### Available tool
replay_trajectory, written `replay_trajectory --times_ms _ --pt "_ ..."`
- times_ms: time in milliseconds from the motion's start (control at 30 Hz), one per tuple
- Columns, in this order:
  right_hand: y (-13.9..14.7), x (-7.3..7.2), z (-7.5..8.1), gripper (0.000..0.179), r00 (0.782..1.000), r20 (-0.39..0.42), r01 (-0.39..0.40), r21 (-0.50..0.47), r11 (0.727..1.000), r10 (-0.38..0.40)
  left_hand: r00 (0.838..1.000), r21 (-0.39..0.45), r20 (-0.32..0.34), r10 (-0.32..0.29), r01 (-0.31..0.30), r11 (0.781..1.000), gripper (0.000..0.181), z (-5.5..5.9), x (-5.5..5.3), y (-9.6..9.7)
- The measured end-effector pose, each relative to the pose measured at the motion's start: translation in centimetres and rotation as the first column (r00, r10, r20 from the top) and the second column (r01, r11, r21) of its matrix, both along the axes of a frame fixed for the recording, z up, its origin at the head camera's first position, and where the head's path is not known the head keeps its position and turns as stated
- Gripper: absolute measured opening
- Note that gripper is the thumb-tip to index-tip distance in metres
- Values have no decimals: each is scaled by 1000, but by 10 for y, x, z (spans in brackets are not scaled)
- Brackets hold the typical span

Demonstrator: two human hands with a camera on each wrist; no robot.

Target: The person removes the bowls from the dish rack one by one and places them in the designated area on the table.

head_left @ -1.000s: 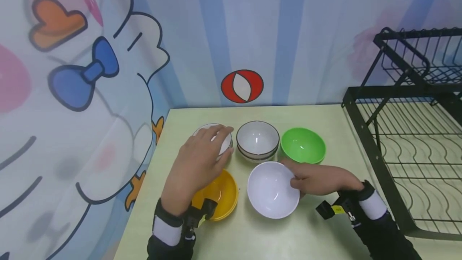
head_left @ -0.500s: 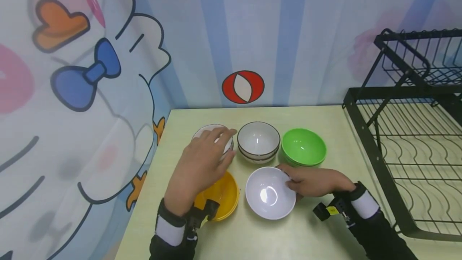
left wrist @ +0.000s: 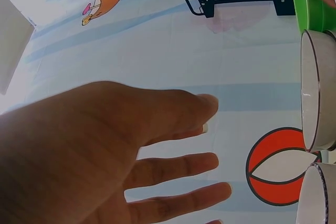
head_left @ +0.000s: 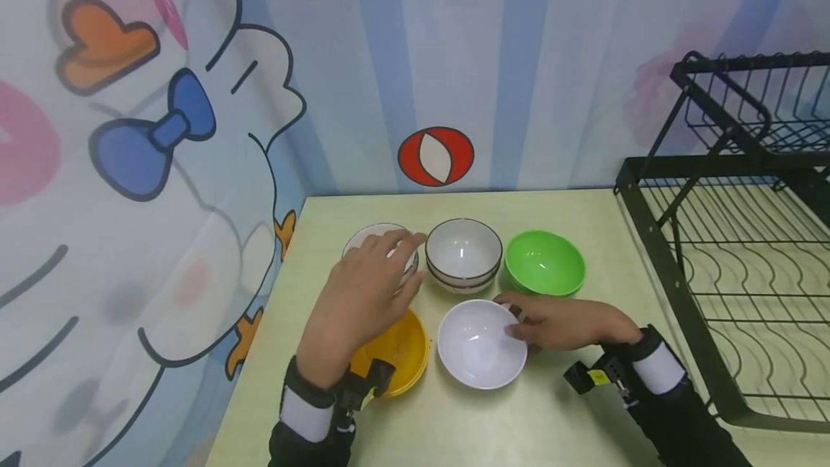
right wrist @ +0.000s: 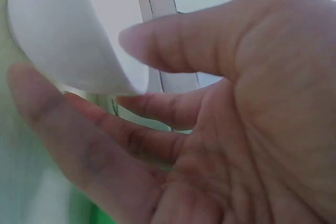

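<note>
A plain white bowl (head_left: 481,348) is at the front middle of the table. My right hand (head_left: 551,319) holds it at its right side, thumb over the rim and fingers around the outside. In the right wrist view the thumb overlaps the mouth of the white bowl (right wrist: 68,30), while the fingers curve below it. My left hand (head_left: 359,294) hovers with fingers spread and nothing in its grasp, as the left wrist view also shows. It partly hides a dark-rimmed white bowl (head_left: 372,231) at the back left and the yellow bowls (head_left: 405,352) beneath the wrist.
Stacked dark-rimmed white bowls (head_left: 463,251) stand at the back middle. Green bowls (head_left: 545,265) sit to their right, just behind my right hand. A black wire dish rack (head_left: 681,294) occupies the right side. A patterned wall (head_left: 551,128) bounds the table's back edge.
The white bowl has come lower and shifted slightly left with my right hand. My left hand has hardly moved, still over the left-hand bowls.
</note>
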State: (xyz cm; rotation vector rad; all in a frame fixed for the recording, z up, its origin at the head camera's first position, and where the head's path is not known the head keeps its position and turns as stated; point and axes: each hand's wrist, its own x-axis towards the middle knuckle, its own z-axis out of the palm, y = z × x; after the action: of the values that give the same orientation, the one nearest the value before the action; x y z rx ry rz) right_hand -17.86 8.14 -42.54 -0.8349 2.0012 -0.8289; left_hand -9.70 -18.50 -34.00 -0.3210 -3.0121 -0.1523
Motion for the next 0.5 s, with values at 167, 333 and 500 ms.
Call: replay_trajectory --times_ms 167,333,500 --pt "3 -1 5 48 999 25 38 15 999 -39 1000 -7 3 -2 2 1000 51 -1 -1 0" --pt "9 0 12 45 999 6 37 1 999 -37 1000 -1 15 1 -1 1000 51 -2 -1 1" --pt "20 2 25 43 997 -62 40 -73 997 -44 1000 5 7 -4 4 1000 51 -4 0 0"
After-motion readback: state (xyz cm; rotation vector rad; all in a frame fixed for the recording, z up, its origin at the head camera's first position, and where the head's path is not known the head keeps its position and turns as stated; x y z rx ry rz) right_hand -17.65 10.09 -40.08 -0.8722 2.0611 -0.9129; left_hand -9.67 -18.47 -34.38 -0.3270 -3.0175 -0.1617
